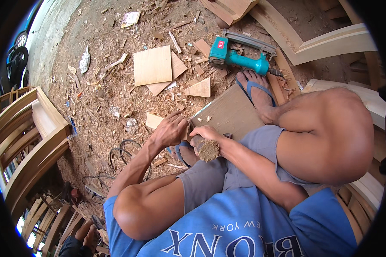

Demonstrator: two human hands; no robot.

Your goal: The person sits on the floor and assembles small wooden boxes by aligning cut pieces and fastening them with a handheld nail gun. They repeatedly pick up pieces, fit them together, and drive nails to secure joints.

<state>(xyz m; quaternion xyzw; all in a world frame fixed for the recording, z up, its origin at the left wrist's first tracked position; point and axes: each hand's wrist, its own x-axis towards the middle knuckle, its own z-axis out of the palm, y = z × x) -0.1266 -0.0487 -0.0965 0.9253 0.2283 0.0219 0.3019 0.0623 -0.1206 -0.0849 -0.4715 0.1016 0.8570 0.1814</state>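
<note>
My left hand is closed at the near left corner of a flat brown board, its fingers bent round what looks like a small piece of wood; the fingers partly hide it. Close beside it, my right hand wraps round a thick wooden handle whose frayed, flattened end faces up toward me. The working end of that tool is hidden. A few pale wood chips lie on the board. My sandalled foot rests by the board's far right edge.
A teal nail gun lies beyond my foot. Square plywood pieces and a wedge-shaped offcut lie among shavings. Wooden frames stand at the left and right. A dark cable curls on the ground. Another person's legs show at lower left.
</note>
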